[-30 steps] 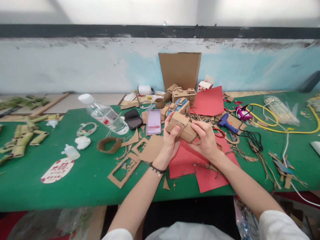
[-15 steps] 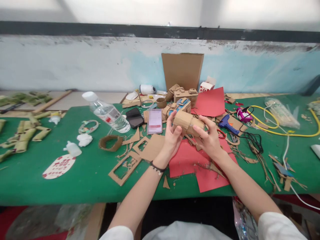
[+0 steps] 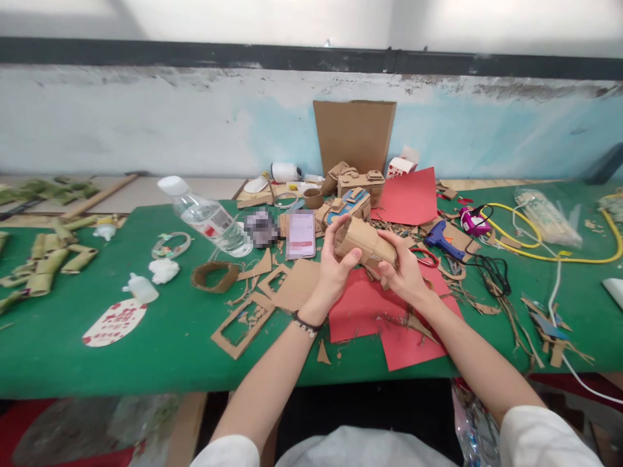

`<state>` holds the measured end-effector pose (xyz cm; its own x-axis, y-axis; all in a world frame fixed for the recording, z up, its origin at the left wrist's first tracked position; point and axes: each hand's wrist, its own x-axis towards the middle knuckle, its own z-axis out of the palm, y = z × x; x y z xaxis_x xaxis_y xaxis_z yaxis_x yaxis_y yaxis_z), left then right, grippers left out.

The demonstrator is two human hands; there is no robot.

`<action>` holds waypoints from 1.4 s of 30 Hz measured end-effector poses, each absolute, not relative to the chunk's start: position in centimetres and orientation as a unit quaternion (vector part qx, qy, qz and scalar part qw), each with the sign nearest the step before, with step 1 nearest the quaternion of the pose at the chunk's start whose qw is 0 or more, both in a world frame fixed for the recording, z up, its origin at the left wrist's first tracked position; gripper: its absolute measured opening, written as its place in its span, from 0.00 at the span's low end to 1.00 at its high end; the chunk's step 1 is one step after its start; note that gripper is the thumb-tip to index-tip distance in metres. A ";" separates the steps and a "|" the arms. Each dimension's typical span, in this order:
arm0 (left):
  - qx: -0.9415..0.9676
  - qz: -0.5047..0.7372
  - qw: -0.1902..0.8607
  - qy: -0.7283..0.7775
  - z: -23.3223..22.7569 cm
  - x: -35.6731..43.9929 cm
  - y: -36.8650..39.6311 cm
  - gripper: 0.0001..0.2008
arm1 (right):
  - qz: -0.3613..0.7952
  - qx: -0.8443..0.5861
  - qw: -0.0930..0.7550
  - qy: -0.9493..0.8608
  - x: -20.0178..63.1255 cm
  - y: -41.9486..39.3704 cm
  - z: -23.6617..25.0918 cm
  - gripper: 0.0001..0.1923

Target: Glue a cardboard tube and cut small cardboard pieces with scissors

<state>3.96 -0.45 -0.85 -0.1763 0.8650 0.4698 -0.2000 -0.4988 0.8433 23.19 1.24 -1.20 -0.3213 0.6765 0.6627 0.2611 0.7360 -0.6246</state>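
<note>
1. Head view: we hold a small cardboard block (image 3: 364, 241) in both hands, lifted above the red paper sheets (image 3: 363, 305) on the green desk (image 3: 160, 337).
2. Left hand (image 3: 333, 269) grips the block's near-left end, fingers (image 3: 341, 228) curled up over its top edge, thumb against the side facing us.
3. Right hand (image 3: 403, 272) cups the right end from below and behind, fingers closed on the same block.
4. Handling, our judgement: hollow folded cardboard, so light and fairly stiff but crushable; glued seams may pop under a hard squeeze. Best held at the two ends or along the folded edges, not by pressing the flat faces in.
5. Not slippery, we judge; the matte board gives dry grip.
6. Nearby: water bottle (image 3: 207, 217) lying on its side, phone (image 3: 301, 234) face up, blue glue gun (image 3: 442, 239) with a black cord, cardboard frame offcuts (image 3: 241, 324), more cardboard models (image 3: 357, 188) behind the block.
7. Hard to tell: the block's underside and far face are hidden by our palms; we cannot see whether it is open or closed at the right end.
8. A blurred patch (image 3: 261, 228) beside the phone is unreadable.
9. Right desk edge cuts off the yellow cable (image 3: 549, 256).
</note>
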 end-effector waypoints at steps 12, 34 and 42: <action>0.535 0.688 0.354 0.340 -0.3 4.6 -1.3 0.50 | 0.129 -0.273 0.532 -0.791 23.0 1.4 -0.8 0.33; 0.524 0.700 0.407 0.266 -0.5 5.1 -0.9 0.58 | 0.238 -0.289 0.504 -0.779 23.3 1.9 -2.7 0.40; 0.510 0.694 0.372 0.346 -0.4 4.5 -1.3 0.45 | 0.262 -0.314 0.479 -0.777 23.1 1.9 -3.6 0.41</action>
